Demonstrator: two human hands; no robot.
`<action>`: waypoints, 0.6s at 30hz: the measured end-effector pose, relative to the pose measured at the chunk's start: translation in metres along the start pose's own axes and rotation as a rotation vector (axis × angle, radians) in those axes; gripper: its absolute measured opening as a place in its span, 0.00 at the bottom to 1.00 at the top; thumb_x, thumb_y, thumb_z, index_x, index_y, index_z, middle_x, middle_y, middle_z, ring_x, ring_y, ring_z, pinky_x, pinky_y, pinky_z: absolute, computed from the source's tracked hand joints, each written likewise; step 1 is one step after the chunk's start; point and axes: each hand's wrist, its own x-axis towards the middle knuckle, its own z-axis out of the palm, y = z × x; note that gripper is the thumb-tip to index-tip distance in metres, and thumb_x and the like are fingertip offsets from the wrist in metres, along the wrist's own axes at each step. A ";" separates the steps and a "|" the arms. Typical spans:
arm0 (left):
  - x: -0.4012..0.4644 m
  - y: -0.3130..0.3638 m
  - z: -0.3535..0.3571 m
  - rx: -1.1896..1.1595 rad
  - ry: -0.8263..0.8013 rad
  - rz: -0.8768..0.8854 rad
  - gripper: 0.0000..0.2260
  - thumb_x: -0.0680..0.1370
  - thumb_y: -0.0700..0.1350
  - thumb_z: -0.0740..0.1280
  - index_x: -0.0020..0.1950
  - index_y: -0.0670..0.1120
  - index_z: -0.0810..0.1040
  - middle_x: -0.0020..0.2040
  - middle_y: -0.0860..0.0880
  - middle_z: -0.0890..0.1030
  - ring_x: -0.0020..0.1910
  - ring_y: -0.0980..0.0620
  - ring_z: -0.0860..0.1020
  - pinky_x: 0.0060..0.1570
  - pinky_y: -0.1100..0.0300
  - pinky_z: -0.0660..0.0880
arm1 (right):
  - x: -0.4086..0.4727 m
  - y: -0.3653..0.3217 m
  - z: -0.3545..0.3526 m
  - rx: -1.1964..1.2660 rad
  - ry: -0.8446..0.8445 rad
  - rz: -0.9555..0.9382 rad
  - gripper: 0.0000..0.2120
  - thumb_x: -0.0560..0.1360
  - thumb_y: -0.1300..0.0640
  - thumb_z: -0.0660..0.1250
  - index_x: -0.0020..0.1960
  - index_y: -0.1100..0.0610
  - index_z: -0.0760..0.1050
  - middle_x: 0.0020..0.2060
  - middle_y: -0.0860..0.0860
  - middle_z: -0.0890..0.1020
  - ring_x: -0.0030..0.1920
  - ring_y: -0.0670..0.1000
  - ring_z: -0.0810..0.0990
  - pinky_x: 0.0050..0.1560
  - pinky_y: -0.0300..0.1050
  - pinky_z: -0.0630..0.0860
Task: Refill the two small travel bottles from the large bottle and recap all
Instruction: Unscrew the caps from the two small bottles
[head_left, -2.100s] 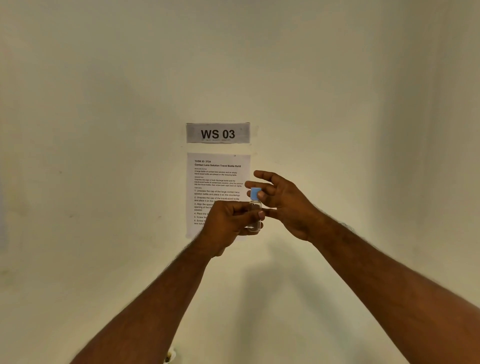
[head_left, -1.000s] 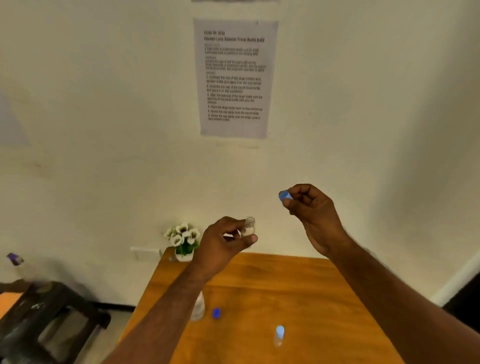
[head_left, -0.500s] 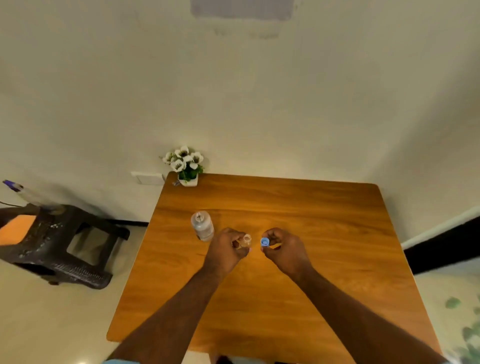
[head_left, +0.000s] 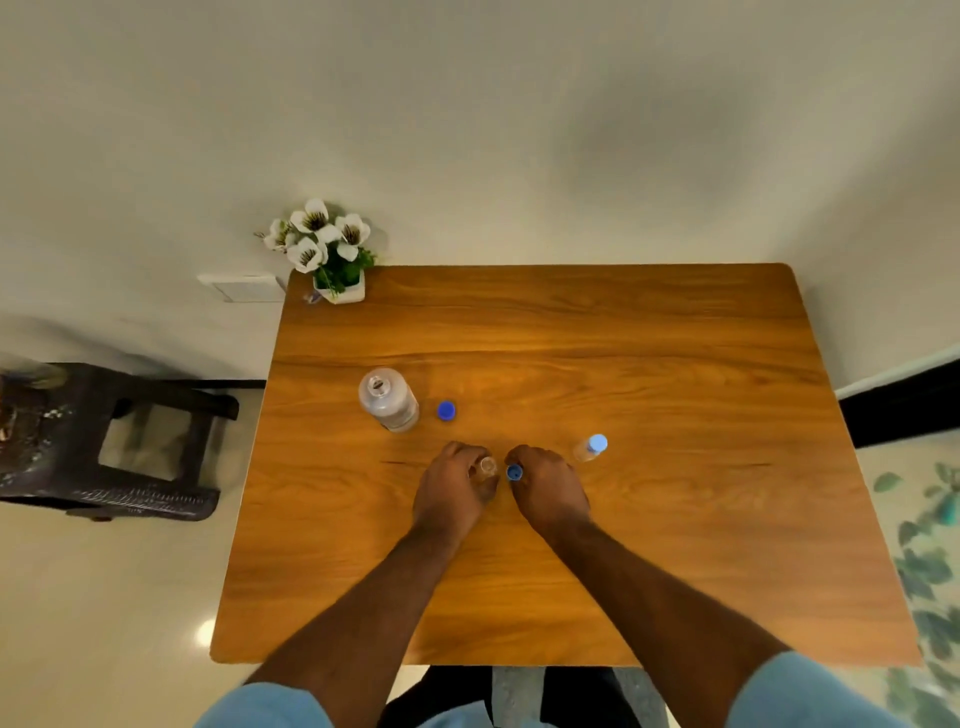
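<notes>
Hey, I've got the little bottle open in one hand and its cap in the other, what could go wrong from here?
1. The large bottle stands uncapped near the left hand; reaching for it carelessly could tip it.
2. The small open bottle has a narrow mouth, so pouring may spill onto the table.
3. The dark blue cap lies loose, and the right hand holds another cap; they might get swapped.

The left hand (head_left: 454, 491) hides all but the open mouth of the small travel bottle (head_left: 488, 465), the right hand (head_left: 548, 488) covers part of a blue cap (head_left: 514, 472) (its fingertips unseen), and the dark stool (head_left: 104, 441) is cropped at the left edge.
</notes>
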 end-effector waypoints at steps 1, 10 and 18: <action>0.002 -0.001 0.001 -0.001 -0.005 -0.003 0.14 0.72 0.46 0.75 0.57 0.48 0.82 0.52 0.50 0.81 0.47 0.52 0.80 0.47 0.57 0.79 | 0.002 0.002 0.002 -0.012 0.002 -0.003 0.14 0.75 0.62 0.64 0.59 0.53 0.77 0.53 0.53 0.83 0.53 0.57 0.80 0.48 0.48 0.76; 0.013 -0.010 0.002 0.055 -0.099 0.019 0.24 0.71 0.48 0.77 0.65 0.49 0.77 0.61 0.50 0.80 0.58 0.51 0.78 0.57 0.60 0.75 | 0.003 0.004 0.006 -0.091 -0.027 -0.053 0.20 0.77 0.61 0.64 0.69 0.54 0.72 0.64 0.53 0.79 0.63 0.56 0.75 0.60 0.50 0.74; 0.017 0.030 -0.021 0.142 -0.058 0.282 0.38 0.68 0.60 0.77 0.74 0.53 0.69 0.70 0.53 0.73 0.70 0.52 0.69 0.66 0.57 0.72 | -0.036 0.005 -0.049 0.052 0.154 -0.154 0.27 0.72 0.66 0.63 0.70 0.53 0.72 0.64 0.49 0.78 0.60 0.51 0.79 0.58 0.48 0.78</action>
